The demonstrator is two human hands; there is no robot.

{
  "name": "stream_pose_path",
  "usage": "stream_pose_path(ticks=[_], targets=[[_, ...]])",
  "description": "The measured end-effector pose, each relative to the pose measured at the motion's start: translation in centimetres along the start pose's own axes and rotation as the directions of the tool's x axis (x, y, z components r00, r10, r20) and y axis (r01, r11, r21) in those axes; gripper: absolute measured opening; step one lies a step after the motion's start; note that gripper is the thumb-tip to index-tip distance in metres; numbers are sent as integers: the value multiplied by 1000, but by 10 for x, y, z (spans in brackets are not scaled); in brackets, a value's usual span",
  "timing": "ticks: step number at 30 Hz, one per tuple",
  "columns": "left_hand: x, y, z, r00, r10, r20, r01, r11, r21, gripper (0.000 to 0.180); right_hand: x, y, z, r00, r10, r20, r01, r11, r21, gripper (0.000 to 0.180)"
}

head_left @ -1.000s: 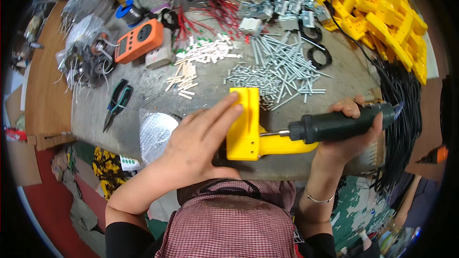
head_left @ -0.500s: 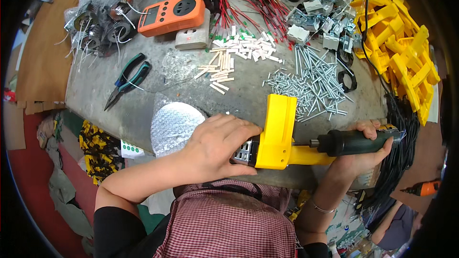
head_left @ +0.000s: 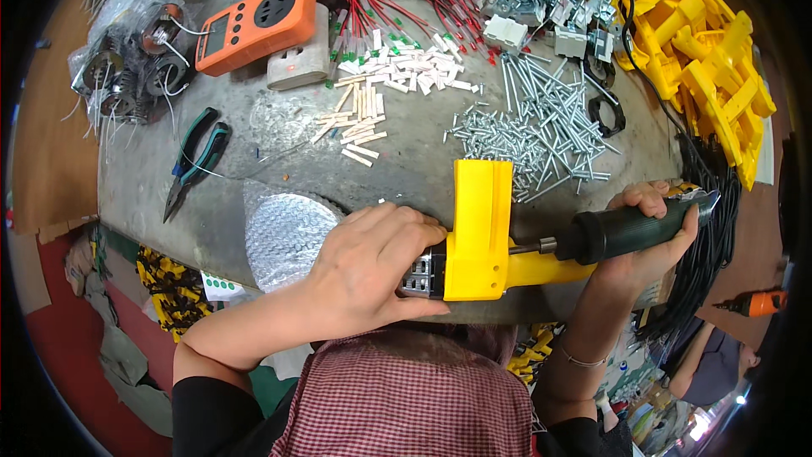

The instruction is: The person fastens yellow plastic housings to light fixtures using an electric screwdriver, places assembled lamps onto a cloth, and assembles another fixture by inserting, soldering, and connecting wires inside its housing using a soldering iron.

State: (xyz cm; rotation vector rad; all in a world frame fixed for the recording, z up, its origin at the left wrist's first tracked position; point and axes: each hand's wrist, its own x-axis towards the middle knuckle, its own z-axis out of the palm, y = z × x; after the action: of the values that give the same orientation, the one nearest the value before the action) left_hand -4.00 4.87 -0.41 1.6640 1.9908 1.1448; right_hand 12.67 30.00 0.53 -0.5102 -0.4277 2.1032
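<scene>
Bracing the work from the left, the left hand (head_left: pixel 376 262) is curled, fingers over the top and thumb along the near side, gripping a metal-and-black insert (head_left: pixel 420 276) against the left face of the yellow housing (head_left: pixel 478 233). Housing is at the near edge of the tabletop (head_left: pixel 135 169), mid-scene, w/ its handle (head_left: pixel 550 272) running right. Right hand (head_left: pixel 651 237) is wrapped around a dark power driver (head_left: pixel 622 233), held approx. horiz.; its steel bit (head_left: pixel 529 248) points left at the housing's right face. Tip engaged w/ a screw: can't tell.

Step in hand (judged): screw-fastening at the housing. Next move calls for straight axial pressure, bit in line, firm counter-hold from the left; an off-angle bit could slip and mar the plastic.

Mat'ls, near to far: housing = smooth molded plastic, straight edges, two small holes low on its face. Near left: bubble-wrapped item (head_left: pixel 292 237), dimpled clear film, rounded outline. Beyond it: pliers (head_left: pixel 196 161), slim pointed nose, dark-and-teal grips. Mid: loose screws (head_left: pixel 541 131), bright metal, short and long pcs; beige strips (head_left: pixel 359 123), matte. Far: white sleeves (head_left: pixel 414 68), short; orange meter (head_left: pixel 258 27), hard case w/ rd. socket; red wires (head_left: pixel 372 0), thin, flexible. Far right: heaped yellow shells (head_left: pixel 715 68), curved, hollow.
</scene>
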Motion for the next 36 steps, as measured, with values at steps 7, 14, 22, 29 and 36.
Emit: stream_pose_path(ticks=[7,14,22,29,36], targets=[[-1,-1,-1,1000,13,5,-13,999,52,66,3,4,0,998,-68,-13,66,992,-103,41],[-1,9,1,999,-23,-26,27,984,174,64,-13,-9,7,961,-122,249,124,992,9,38],[-2,11,3,998,-56,-22,60,978,200,64,-39,-14,-10,974,-126,189,132,991,-16,40],[-9,14,-7,996,-79,45,61,945,322,81,-40,-11,-16,977,-135,166,135,991,7,39],[-13,8,-3,997,-24,78,-7,926,376,85,-38,-8,-25,971,-92,220,62,988,138,38]])
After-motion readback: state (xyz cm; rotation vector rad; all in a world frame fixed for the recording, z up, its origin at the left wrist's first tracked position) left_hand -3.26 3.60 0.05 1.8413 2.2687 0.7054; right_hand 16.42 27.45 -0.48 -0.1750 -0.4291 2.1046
